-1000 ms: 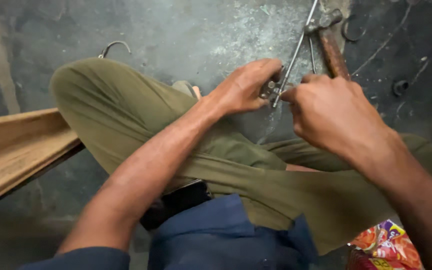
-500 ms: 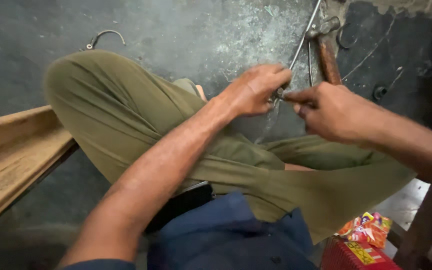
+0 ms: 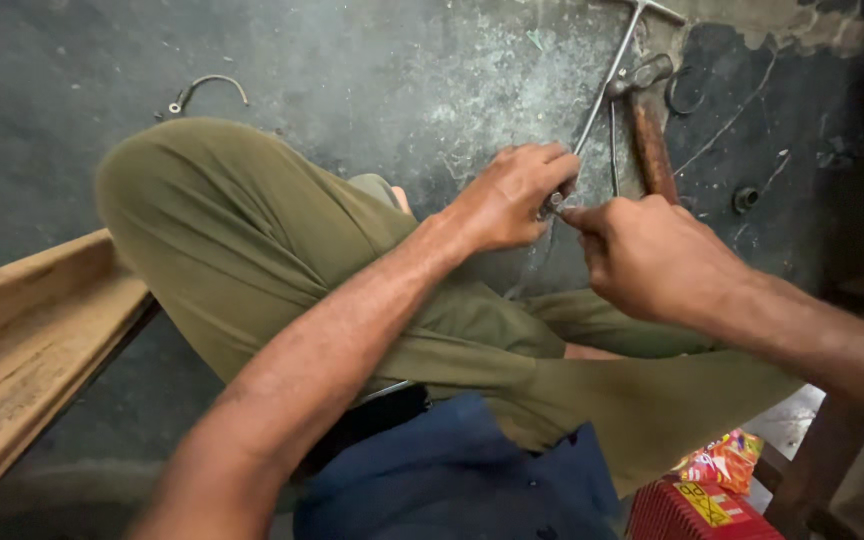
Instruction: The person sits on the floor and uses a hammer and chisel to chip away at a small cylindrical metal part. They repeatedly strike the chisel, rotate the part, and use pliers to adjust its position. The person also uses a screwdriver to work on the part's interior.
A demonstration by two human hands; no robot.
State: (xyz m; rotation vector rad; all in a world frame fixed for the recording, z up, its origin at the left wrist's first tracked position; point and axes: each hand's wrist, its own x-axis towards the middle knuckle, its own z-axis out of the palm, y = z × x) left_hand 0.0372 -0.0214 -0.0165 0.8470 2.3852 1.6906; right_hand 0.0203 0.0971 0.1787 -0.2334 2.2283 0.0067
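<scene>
The left hand (image 3: 507,195) reaches across the bent knee, fingers curled around the lower end of a thin metal rod (image 3: 607,85) that slants up over the concrete floor (image 3: 372,70). The right hand (image 3: 647,255) meets it knuckles-up — fingertips pinched on a small metal piece at the rod's end — just below a wooden-handled hammer (image 3: 647,125).

Seated cross-legged, the person reaches both bare forearms forward over the knees. The left hand (image 3: 512,195) curls palm-down, fingers folded tight. The right hand (image 3: 652,255) meets it from the right, knuckles up, thumb and forefinger pinched at the left fingertips; whether they actually touch is unclear from this angle.
</scene>
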